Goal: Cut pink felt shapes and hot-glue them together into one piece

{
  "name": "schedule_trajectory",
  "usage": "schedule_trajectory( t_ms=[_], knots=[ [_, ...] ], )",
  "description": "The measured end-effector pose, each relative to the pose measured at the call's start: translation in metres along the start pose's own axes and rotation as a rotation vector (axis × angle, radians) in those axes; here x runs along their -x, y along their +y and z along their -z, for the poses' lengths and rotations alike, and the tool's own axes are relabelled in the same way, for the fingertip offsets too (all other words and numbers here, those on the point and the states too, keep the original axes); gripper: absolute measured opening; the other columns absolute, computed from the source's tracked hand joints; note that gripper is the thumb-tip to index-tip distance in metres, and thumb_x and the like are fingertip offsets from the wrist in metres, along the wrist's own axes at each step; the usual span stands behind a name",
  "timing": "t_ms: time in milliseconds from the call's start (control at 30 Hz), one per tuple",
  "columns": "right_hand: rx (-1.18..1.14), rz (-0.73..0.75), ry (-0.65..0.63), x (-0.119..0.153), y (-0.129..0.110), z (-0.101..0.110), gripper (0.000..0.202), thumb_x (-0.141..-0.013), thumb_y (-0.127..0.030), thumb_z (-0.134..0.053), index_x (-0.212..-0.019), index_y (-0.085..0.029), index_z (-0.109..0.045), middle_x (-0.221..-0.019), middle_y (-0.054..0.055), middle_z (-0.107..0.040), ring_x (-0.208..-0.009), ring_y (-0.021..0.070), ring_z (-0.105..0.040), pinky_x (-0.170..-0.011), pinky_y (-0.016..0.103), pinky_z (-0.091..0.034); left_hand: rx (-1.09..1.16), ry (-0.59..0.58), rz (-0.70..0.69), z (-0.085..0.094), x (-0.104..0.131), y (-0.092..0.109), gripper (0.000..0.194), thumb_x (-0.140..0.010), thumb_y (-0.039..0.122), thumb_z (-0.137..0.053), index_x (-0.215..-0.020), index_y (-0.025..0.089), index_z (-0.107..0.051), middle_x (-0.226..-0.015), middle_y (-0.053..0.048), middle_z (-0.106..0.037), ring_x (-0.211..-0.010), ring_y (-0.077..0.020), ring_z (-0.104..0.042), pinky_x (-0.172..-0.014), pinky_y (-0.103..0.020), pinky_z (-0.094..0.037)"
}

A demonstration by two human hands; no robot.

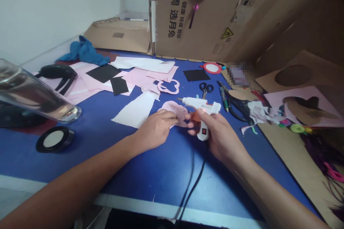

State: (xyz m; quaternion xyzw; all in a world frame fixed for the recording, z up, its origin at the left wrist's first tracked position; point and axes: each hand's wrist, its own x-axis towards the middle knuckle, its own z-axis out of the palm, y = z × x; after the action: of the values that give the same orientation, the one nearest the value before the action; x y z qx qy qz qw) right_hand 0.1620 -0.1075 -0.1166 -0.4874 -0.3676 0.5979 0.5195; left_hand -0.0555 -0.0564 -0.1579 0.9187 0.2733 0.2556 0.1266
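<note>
A blue tabletop (pixel 150 179) is stretching out in front of a big cardboard box (pixel 206 39) with dark Chinese lettering, and the action is centring on two bare hands. The right hand (pixel 219 134) is gripping a white glue gun (pixel 193 102) by its handle, fingers curling around the orange trigger and thumb lying along the body. The left hand (pixel 158 128) is working just across from it, fingers bunching over the left edge of a pink scalloped paper cutout (pixel 171 106); whether they are pinching it or only pressing down, I cannot tell.

That cutout is lying between the two hands, partly hiding under the left fingers, and the gun is hovering over its right side, nozzle pointing left. The paper is showing rounded lobes, with a paler, patterned patch sitting towards its right. The gun is sporting a dark switch with a red centre low on the handle, a black cord (pixel 200 174) trailing from it towards the table's near edge.

Beyond the hands, a pink openwork outline (pixel 176 87) is lying near a white sheet (pixel 134 111), while black-handled scissors (pixel 205 90) are resting just behind the gun.
</note>
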Motion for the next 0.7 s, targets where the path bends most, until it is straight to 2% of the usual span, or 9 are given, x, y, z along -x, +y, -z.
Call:
schedule_trajectory(
  t_ms=[100, 200, 367, 533, 700],
  knots=[
    [0.219, 0.089, 0.074, 0.018, -0.004, 0.007, 0.042, -0.094, -0.062, -0.079, -0.097, -0.02, -0.08, -0.096, 0.008, -0.077, -0.073, 0.0172, -0.067, -0.058, 0.026, -0.057, 0.005, 0.046, -0.016, -0.003, 0.0, -0.002, 0.046, -0.096, -0.002, -0.047, -0.119, 0.018, -0.081, -0.124, -0.01, -0.08, -0.116, -0.0248, -0.074, -0.104, -0.044, -0.062],
    [0.436, 0.156, 0.147, 0.039, -0.006, 0.016, 0.043, -0.102, -0.063, -0.068, -0.103, -0.021, -0.078, -0.086, 0.005, -0.073, -0.066, 0.0164, -0.065, -0.059, 0.028, -0.057, 0.017, 0.084, -0.003, -0.004, -0.001, -0.004, 0.045, -0.096, -0.001, -0.048, -0.119, 0.018, -0.082, -0.123, -0.009, -0.081, -0.116, -0.0242, -0.075, -0.104, -0.044, -0.063],
    [0.574, 0.149, 0.189, 0.064, -0.001, 0.026, 0.046, -0.1, -0.066, -0.068, -0.106, -0.021, -0.075, -0.078, 0.002, -0.07, -0.058, 0.0158, -0.064, -0.051, 0.028, -0.054, 0.042, 0.091, 0.05, -0.005, -0.003, -0.005, 0.046, -0.092, -0.003, -0.048, -0.115, 0.018, -0.083, -0.12, -0.007, -0.083, -0.114, -0.0242, -0.077, -0.104, -0.044, -0.064],
    [0.621, 0.13, 0.158, 0.065, 0.009, 0.025, 0.054, -0.099, -0.07, -0.067, -0.115, -0.019, -0.074, -0.076, 0.003, -0.069, -0.056, 0.0165, -0.064, -0.048, 0.029, -0.055, 0.063, 0.089, 0.075, -0.004, -0.004, -0.006, 0.046, -0.091, -0.002, -0.049, -0.114, 0.018, -0.083, -0.121, -0.008, -0.083, -0.114, -0.0251, -0.077, -0.104, -0.045, -0.065],
    [0.638, 0.15, 0.138, 0.058, 0.015, 0.019, 0.058, -0.1, -0.07, -0.066, -0.124, -0.018, -0.071, -0.086, 0.006, -0.073, -0.06, 0.0162, -0.064, -0.047, 0.028, -0.055, 0.086, 0.097, 0.081, -0.005, -0.005, -0.007, 0.046, -0.09, -0.003, -0.05, -0.116, 0.017, -0.083, -0.121, -0.008, -0.084, -0.116, -0.0254, -0.078, -0.107, -0.044, -0.064]
  ],
)
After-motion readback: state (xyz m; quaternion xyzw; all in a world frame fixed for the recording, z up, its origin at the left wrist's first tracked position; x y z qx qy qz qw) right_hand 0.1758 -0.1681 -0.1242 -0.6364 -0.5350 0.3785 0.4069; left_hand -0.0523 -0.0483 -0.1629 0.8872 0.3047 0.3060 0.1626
